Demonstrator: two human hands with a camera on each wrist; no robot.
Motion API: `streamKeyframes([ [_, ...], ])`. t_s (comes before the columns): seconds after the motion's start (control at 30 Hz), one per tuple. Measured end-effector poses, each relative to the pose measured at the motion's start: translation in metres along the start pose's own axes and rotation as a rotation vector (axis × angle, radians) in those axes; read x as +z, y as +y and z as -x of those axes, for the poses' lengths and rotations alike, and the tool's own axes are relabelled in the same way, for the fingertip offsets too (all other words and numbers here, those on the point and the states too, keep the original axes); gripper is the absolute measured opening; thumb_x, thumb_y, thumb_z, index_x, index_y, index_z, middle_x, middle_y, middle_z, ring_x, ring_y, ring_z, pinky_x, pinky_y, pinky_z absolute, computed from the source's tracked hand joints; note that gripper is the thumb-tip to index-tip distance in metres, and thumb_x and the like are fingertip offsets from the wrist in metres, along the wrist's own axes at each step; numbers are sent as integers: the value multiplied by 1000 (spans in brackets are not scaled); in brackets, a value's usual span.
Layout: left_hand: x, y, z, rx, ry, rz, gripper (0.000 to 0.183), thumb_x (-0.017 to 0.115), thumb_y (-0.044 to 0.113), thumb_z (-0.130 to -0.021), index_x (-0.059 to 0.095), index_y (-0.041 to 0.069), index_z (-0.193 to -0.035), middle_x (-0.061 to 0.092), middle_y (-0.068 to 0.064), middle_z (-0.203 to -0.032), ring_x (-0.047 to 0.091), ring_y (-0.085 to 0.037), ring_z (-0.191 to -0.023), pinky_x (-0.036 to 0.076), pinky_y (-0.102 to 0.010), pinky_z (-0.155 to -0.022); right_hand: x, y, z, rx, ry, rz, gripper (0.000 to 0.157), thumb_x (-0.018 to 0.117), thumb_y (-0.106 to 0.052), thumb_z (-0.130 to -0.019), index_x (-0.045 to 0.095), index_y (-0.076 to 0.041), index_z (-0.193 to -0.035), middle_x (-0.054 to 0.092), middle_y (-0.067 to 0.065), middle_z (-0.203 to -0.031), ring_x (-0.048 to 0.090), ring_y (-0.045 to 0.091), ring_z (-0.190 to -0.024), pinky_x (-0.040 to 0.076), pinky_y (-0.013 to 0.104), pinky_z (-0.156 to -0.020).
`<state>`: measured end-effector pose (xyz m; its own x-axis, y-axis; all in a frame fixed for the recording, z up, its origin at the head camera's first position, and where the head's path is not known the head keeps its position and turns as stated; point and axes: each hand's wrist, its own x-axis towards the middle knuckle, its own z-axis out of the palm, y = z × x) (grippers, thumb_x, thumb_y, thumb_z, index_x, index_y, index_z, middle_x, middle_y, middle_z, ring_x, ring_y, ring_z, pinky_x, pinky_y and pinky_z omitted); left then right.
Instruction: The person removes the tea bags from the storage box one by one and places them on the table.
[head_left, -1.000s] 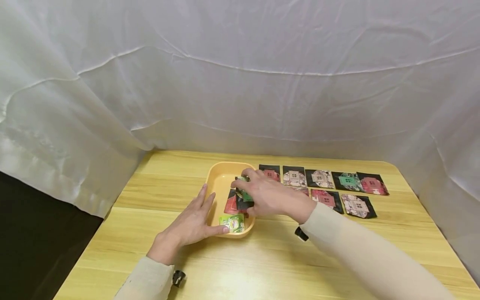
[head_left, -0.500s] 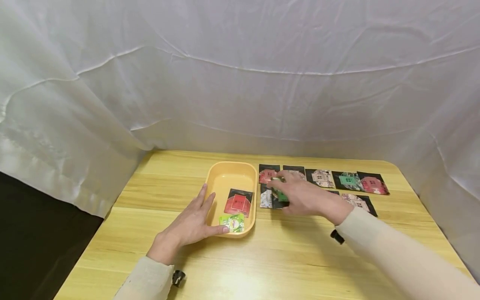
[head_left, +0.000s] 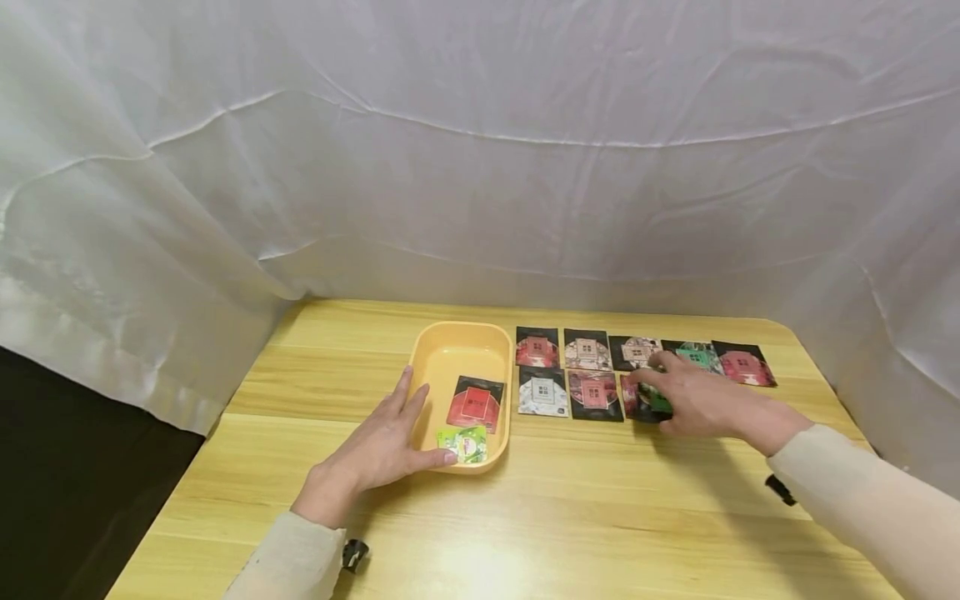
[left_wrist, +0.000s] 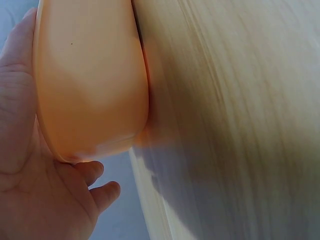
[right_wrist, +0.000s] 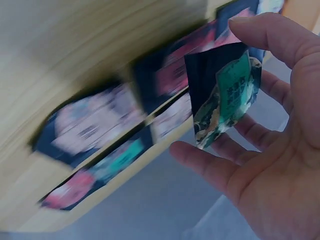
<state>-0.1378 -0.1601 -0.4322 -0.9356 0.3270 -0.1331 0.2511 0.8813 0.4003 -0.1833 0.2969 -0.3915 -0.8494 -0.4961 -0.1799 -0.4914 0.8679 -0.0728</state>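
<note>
In the head view my left hand [head_left: 375,450] rests at the near left corner of a yellow-orange tray [head_left: 456,357]. Its fingers lie along the outer side and the thumb crosses the front rim. A black-and-red sachet [head_left: 476,403] and a smaller lime-green tea bag packet [head_left: 468,445] lie inside. My right hand [head_left: 708,402] pinches a black-and-green sachet [right_wrist: 232,90] between thumb and fingers, close over the front row of sachets. Under it a red sachet [head_left: 628,393] is partly covered. The right wrist view shows a pale pink sachet [right_wrist: 95,125] that the hand hides from the head camera.
Right of the tray, a back row runs from a red sachet [head_left: 537,348] past a green sachet [head_left: 701,357] to another red one. The front row begins with a white sachet [head_left: 542,392] and a pink-red sachet [head_left: 595,395]. A pale curtain [head_left: 480,208] hangs behind the table.
My right hand has lifted the black-and-green sachet out of the tray and carried it right, over the front row. The black-and-red sachet beneath is uncovered. My left hand has stayed at the tray.
</note>
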Motion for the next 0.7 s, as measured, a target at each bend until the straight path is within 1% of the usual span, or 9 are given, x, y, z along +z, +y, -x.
streamKeyframes([
  [0.07, 0, 0, 0, 1, 1, -4, 118, 56, 85, -71, 15, 18, -158, -17, -3, -164, 16, -37, -150, 28, -55, -117, 1, 12, 8, 28, -17, 16, 77, 82, -27, -75, 48, -18, -143, 40, 29, -143, 45, 55, -123, 53, 59, -78],
  [0.1, 0, 0, 0, 1, 0, -4, 118, 56, 85, -71, 15, 18, -158, -17, -3, -164, 16, -37, -149, 28, -55, -117, 1, 19, 12, 42, -24, 10, 76, 82, -25, -75, 48, -17, -143, 39, 30, -142, 50, 53, -118, 54, 55, -72],
  [0.23, -1, 0, 0, -2, -5, 4, 117, 58, 83, -71, 14, 18, -158, -17, -3, -164, 16, -37, -149, 28, -56, -117, 3, 46, 27, 75, -22, 49, 74, 83, -22, -72, 52, -17, -138, 41, 32, -140, 47, 57, -116, 50, 63, -78],
  [0.3, -1, 0, 1, -4, -6, 7, 117, 58, 83, -71, 15, 18, -158, -18, -2, -164, 15, -37, -150, 28, -56, -117, 4, 61, 35, 99, -28, 56, 75, 82, -17, -70, 52, -16, -138, 41, 32, -141, 46, 59, -115, 49, 65, -77],
  [0.33, -1, 0, 1, -3, -5, 6, 117, 58, 83, -71, 15, 18, -158, -19, -2, -164, 15, -37, -150, 28, -56, -117, 4, 68, 39, 109, -30, 70, 76, 83, -16, -69, 52, -15, -138, 41, 32, -141, 41, 62, -119, 47, 68, -80],
  [0.43, -2, 0, 1, 1, -3, 0, 117, 56, 84, -71, 15, 17, -158, -20, -2, -163, 15, -36, -150, 28, -55, -117, 7, 88, 48, 151, -51, 70, 79, 84, -14, -67, 51, -12, -139, 39, 32, -143, 41, 64, -116, 50, 65, -72],
  [0.5, -2, 0, 1, 4, -4, -2, 118, 56, 85, -71, 15, 17, -158, -20, -2, -163, 15, -36, -150, 28, -55, -117, 10, 98, 53, 170, -68, 78, 80, 85, -17, -68, 51, -11, -139, 38, 33, -143, 42, 64, -114, 50, 66, -70],
  [0.6, -2, 1, 1, 3, -4, 2, 117, 57, 84, -71, 16, 17, -158, -19, -3, -164, 15, -36, -150, 29, -55, -116, 17, 109, 59, 173, -74, 97, 73, 85, -20, -69, 54, -12, -135, 43, 32, -139, 45, 63, -110, 48, 69, -71],
  [0.7, -2, 1, 1, -2, -3, 6, 117, 58, 83, -71, 17, 17, -158, -18, -3, -164, 15, -37, -150, 30, -56, -116, 24, 116, 64, 159, -76, 112, 68, 82, -13, -70, 56, -12, -133, 45, 32, -137, 46, 63, -108, 47, 71, -71],
])
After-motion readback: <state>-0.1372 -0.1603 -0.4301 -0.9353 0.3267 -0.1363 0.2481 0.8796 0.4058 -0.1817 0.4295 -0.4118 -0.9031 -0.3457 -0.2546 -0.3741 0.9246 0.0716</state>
